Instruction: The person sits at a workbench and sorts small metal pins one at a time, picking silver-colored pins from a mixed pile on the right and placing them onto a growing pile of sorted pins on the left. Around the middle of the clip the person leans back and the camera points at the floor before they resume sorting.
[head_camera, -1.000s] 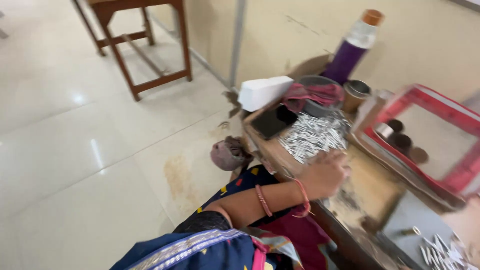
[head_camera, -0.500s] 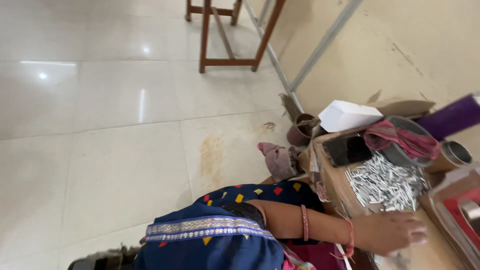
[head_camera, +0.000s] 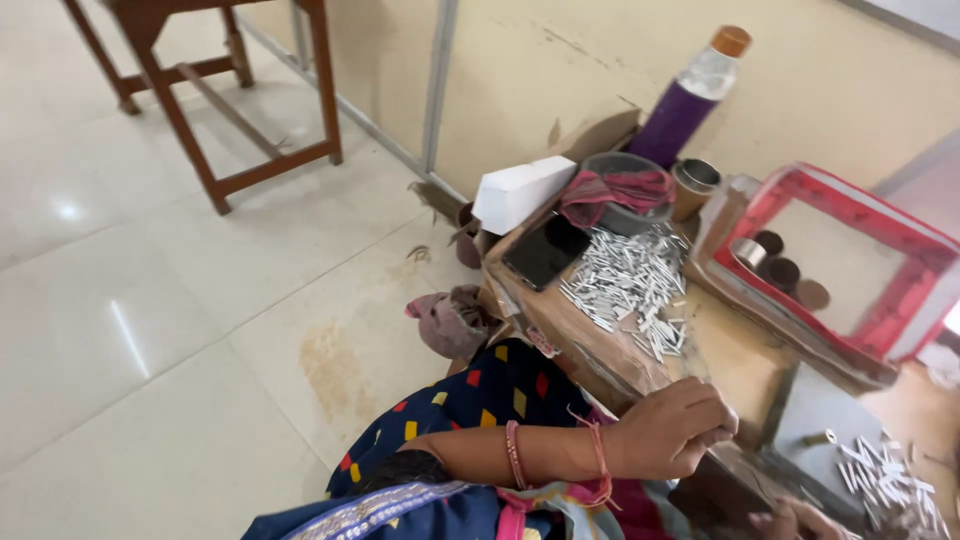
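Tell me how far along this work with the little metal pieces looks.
Possibly done: a small batch of silvery pieces lies on the grey sheet at the right. In hand: the left hand is curled at the table edge, with the right hand just below it; what they hold is hidden. Left: the bigger pile by the phone, apparently untouched.

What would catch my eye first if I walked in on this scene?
Probably the heap of small silvery strips spread on the low cardboard-topped table, beside a dark phone. Behind it stands a purple bottle, and at the right a red-rimmed tray.
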